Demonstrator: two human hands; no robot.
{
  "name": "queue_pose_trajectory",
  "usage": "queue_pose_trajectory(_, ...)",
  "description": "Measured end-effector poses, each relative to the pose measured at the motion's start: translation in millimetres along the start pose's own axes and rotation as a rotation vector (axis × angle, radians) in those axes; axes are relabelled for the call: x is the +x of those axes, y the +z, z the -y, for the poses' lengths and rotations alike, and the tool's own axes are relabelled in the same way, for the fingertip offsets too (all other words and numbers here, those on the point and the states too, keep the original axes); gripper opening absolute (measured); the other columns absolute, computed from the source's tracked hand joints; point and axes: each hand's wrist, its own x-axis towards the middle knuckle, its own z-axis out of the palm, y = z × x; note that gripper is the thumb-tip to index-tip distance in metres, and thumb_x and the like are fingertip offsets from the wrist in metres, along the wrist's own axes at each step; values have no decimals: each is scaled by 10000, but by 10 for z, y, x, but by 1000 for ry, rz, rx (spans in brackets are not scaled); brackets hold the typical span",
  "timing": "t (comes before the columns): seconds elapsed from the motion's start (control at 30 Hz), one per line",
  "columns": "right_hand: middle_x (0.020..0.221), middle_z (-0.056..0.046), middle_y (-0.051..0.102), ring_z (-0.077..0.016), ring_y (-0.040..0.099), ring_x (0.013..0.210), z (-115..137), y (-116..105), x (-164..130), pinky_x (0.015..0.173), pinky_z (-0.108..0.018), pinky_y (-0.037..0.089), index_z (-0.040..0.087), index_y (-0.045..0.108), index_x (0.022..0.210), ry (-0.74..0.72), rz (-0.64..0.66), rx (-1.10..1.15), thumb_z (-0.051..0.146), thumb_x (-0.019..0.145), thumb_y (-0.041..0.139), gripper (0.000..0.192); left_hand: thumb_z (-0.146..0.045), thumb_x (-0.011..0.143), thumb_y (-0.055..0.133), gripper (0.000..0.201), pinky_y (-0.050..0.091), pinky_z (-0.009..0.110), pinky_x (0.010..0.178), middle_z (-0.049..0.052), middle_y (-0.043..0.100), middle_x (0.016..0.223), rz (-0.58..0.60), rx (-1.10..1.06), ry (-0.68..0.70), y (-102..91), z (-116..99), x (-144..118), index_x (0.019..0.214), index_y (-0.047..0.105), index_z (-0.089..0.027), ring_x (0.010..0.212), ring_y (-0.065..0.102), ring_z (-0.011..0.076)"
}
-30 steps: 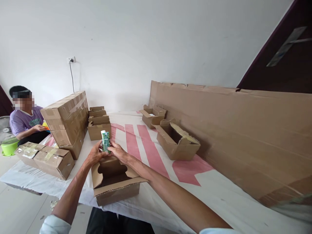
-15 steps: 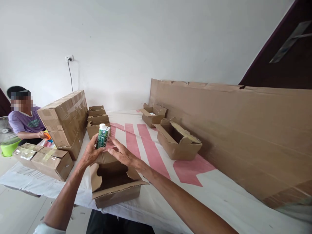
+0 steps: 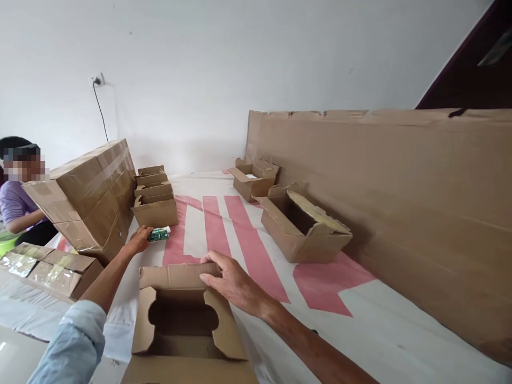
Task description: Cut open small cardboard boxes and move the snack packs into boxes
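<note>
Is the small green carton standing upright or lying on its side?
Lying on its side: the small green carton rests flat on the table cover, white cap pointing right, at the left hand.

A small green-and-white carton [image 3: 159, 234] lies on its side beyond the open, empty cardboard box [image 3: 184, 320].

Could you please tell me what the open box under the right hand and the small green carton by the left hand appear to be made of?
The open box looks like plain brown corrugated cardboard, matte, with die-cut flaps and raw edges. The green carton, lying on its side at the left hand, seems to be printed coated paperboard with a white cap, though it is small and blurred. The right hand rests on the box's rear flap.
</note>
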Motion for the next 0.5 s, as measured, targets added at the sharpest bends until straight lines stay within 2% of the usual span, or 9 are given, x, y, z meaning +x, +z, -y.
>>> queue_pose_trajectory(0.07,801,44,548,-155,504,725,-16,-25,-4,658,-282,406,247,537,910,3,13,41,302,898,581,72,-22,808,596,570,539,414,1060,125,709,1280,23,23,-31,76,40,206,1321,702,-244,1244,665,312)
queue_pose_trajectory(0.13,787,49,522,-149,476,709,-43,-57,29,659,-279,396,248,514,893,-35,-9,40,299,910,560,71,-28,835,594,581,520,412,1099,124,689,1336,20,31,-61,151,49,393,1361,690,-256,1289,639,302)
queue_pose_trajectory(0.23,818,35,548,-158,508,743,-135,-100,174,714,-290,423,247,503,890,-128,-87,14,288,922,547,68,-50,868,619,541,515,443,1117,139,660,1381,-34,21,-114,238,-1,590,1357,705,-266,1325,611,315)
queue_pose_trajectory(0.3,822,29,558,-164,529,746,-230,-122,328,721,-295,430,250,489,887,-176,-121,2,286,924,541,72,-59,859,659,475,533,464,1096,146,674,1340,-94,-1,-150,213,-47,644,1282,749,-255,1309,617,328)
queue_pose_trajectory(0.4,824,26,569,-169,540,725,-386,-136,613,716,-302,431,255,482,901,-226,-147,-36,281,911,543,67,-86,852,696,393,546,462,1093,138,702,1309,-226,-56,-174,-61,-91,542,1208,781,-231,1281,640,319)
queue_pose_trajectory(0.5,856,10,594,-183,561,745,-489,-96,947,726,-313,442,257,482,913,-283,-165,-83,275,903,535,57,-239,991,596,314,556,443,1085,128,711,1341,-391,-126,-148,-553,-172,106,1258,759,-207,1272,657,291)
